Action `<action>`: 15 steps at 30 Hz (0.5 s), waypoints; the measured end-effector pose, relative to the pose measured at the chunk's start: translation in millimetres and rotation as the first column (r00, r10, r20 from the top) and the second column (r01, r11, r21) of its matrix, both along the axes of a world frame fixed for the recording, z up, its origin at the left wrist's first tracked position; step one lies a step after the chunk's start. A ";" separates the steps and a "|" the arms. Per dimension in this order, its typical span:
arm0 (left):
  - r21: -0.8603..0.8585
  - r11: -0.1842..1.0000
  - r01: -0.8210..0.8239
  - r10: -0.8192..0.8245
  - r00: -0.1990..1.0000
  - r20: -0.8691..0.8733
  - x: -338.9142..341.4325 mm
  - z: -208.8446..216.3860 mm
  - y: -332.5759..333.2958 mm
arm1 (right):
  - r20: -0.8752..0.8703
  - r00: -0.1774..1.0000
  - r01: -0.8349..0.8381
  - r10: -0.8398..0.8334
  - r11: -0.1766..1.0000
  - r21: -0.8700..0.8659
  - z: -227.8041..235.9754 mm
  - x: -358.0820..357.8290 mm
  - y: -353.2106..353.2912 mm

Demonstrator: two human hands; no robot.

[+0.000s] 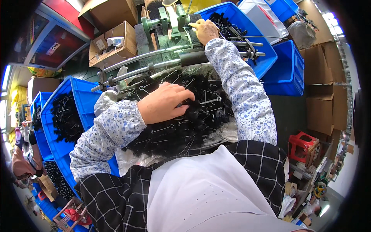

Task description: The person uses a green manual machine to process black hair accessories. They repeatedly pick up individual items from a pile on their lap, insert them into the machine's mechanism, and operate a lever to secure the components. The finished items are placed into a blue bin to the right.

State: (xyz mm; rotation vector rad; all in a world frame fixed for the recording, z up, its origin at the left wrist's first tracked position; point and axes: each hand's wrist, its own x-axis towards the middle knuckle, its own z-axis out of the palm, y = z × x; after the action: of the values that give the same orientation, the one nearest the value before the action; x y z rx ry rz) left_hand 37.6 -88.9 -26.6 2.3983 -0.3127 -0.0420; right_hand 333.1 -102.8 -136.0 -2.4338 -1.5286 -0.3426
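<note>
A heap of black bristle brushes [170, 133] with thin metal wire stems, some ending in loops, lies in front of me on pale sheeting. My left hand [166, 102] rests over the heap, palm down, its fingers curved and its thumb apart from the index finger. One looped wire stem [210, 101] lies just right of that hand. Farther off, my right hand [205, 31] is at the right side of a green machine [170, 21], its fingers bent and closed. What those fingers hold is hidden.
Metal rails [143, 71] cross between me and the machine. A blue bin [79, 98] with black brushes stands at left, another blue bin [266, 58] at far right. Cardboard boxes [114, 44] stand at far left. A red plastic stool [303, 147] is at right.
</note>
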 end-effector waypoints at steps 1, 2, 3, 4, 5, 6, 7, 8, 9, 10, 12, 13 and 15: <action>-0.074 0.996 -0.045 0.044 0.999 -0.021 -0.3 2.0 0.6 | 0.001 1.000 0.004 -0.004 1.000 -0.007 0.6 -1.4 0.3; -0.146 0.985 -0.090 0.084 0.995 -0.046 -0.9 7.1 1.6 | 0.003 1.000 -0.021 0.021 0.999 -0.040 3.2 0.9 -4.5; -0.215 0.966 -0.144 0.131 0.989 -0.074 -2.8 12.7 3.0 | 0.015 0.999 0.041 -0.041 0.998 -0.042 8.0 -3.8 -8.9; -0.302 0.933 -0.194 0.190 0.981 -0.041 -6.2 15.4 4.8 | 0.027 0.994 0.104 -0.103 0.994 -0.044 11.7 -8.6 -13.9; -0.306 0.927 -0.218 0.217 0.975 -0.036 -9.1 22.2 8.0 | 0.039 0.986 0.166 -0.165 0.985 -0.045 14.8 -10.8 -17.5; -0.289 0.939 -0.188 0.191 0.981 -0.018 -10.6 23.7 11.0 | -0.002 0.978 0.206 -0.207 0.973 -0.103 17.0 -10.0 -22.2; -0.270 0.949 -0.160 0.166 0.986 -0.001 -11.3 24.7 12.8 | -0.034 0.978 0.198 -0.204 0.971 -0.133 17.5 -9.7 -24.6; -0.234 0.964 -0.126 0.137 0.990 0.034 -12.1 26.8 12.4 | -0.034 0.987 0.157 -0.160 0.986 -0.058 8.6 -6.8 -23.0; -0.195 0.977 -0.088 0.103 0.992 0.068 -11.5 30.6 12.2 | -0.031 0.992 0.119 -0.119 0.993 0.018 7.2 -6.2 -21.8; -0.155 0.987 -0.053 0.069 0.992 0.101 -11.1 34.0 12.0 | -0.040 0.993 0.113 -0.111 0.993 0.033 5.5 -6.2 -21.1; -0.173 0.981 -0.093 0.114 0.986 0.119 -12.1 39.6 13.5 | -0.056 0.994 0.098 -0.095 0.993 0.065 3.2 -13.7 -14.4; -0.180 0.977 -0.115 0.138 0.983 0.124 -12.8 42.3 14.4 | -0.010 0.996 0.094 -0.093 0.989 0.111 3.8 -22.0 -9.2; -0.213 0.963 -0.162 0.177 0.983 0.054 -12.6 47.0 16.8 | -0.054 0.992 0.119 -0.118 0.993 0.022 10.2 -39.4 2.1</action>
State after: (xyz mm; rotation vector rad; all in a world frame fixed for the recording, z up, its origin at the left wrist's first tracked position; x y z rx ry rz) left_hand 24.9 -72.1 20.4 2.2124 -0.1357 0.1499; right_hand 293.7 -100.7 -125.9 -2.4989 -1.3540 -0.3150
